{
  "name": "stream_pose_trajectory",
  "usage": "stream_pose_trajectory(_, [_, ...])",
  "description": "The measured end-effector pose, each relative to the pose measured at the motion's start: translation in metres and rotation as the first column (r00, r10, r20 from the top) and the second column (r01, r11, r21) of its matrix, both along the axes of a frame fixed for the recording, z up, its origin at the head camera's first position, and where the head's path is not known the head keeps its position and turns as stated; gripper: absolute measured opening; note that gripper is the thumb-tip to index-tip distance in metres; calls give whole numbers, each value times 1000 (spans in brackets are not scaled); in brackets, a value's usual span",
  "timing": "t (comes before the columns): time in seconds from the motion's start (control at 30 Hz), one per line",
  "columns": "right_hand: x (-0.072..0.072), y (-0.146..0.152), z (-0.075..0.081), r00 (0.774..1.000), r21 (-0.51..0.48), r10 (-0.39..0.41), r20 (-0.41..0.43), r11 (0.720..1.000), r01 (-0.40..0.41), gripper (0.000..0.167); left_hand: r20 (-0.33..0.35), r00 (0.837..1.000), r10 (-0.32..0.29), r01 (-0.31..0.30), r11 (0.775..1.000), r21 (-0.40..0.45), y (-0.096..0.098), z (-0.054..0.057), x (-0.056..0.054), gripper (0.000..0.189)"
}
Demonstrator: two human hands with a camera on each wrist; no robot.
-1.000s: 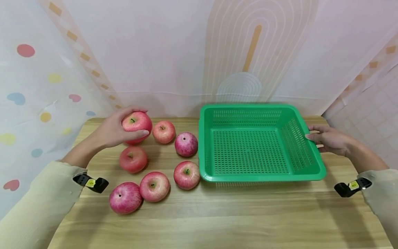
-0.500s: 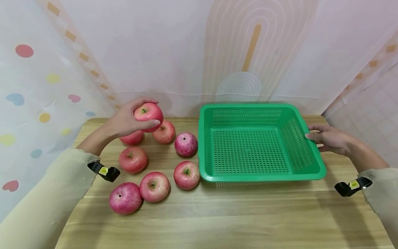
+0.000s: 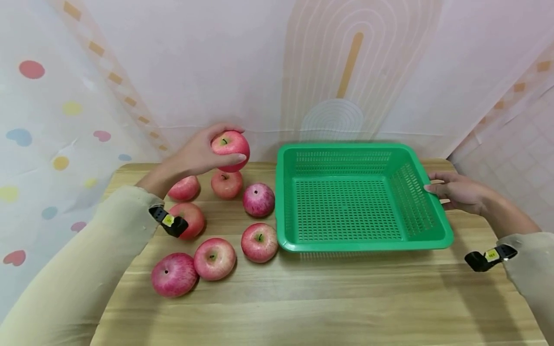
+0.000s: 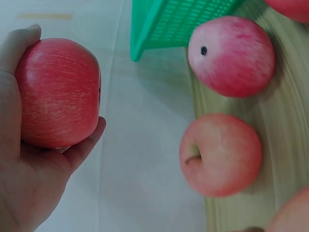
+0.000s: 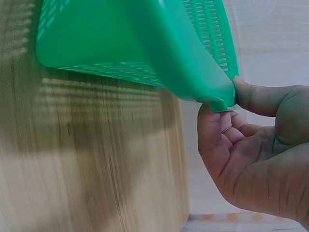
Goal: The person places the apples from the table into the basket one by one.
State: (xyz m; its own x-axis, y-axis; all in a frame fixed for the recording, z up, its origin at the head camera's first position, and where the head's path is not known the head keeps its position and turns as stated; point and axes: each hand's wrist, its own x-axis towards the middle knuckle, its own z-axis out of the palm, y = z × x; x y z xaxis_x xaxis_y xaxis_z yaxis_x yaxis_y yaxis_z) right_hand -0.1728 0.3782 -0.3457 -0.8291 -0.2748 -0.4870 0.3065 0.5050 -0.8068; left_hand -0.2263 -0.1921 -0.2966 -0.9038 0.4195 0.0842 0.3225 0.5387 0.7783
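Note:
My left hand (image 3: 200,153) grips a red apple (image 3: 233,146) and holds it raised above the back of the table. The left wrist view shows that apple (image 4: 60,94) between thumb and fingers, with a pale red apple (image 4: 224,154) and a striped apple (image 4: 234,55) below. A green plastic basket (image 3: 363,246) with perforated walls stands on the table with nothing inside. At its right rim my right hand (image 3: 463,193) pinches the edge. Up close in the right wrist view, thumb and curled fingers of the right hand (image 5: 260,145) hold the basket rim (image 5: 193,82).
Several apples lie on the wooden table (image 3: 329,298) left of the basket, among them a purple-red striped apple (image 3: 258,199) and a red-yellow apple (image 3: 259,242) close to its left wall. A patterned cloth (image 3: 225,62) hangs behind the table's back edge.
My left hand has lifted the red apple and carried it right and up, uncovering another apple beneath where it was. The right hand and the basket have stayed in place.

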Motion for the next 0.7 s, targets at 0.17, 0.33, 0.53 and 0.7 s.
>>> stream_pose_trajectory(0.17, [-1, 0, 0, 1000, 4, -5, 6, 1000, 5, 40, -9, 1000, -29, 28, 1000, -6, 17, 2, -9, 58])
stream_pose_trajectory(0.33, [-1, 0, 0, 1000, 0, -7, 6, 1000, 7, 39, -2, 999, -47, 47, 999, 22, 34, 2, -18, 60])
stream_pose_trajectory(0.53, [0, 1, 0, 1000, 4, -6, 4, 1000, 6, 39, 10, 997, -79, 78, 994, 71, 57, 6, -24, 62])
stream_pose_trajectory(0.7, [0, 1, 0, 1000, -3, -3, 2, 1000, 3, 36, 33, 995, -98, 95, 991, 90, 75, 5, -29, 64])
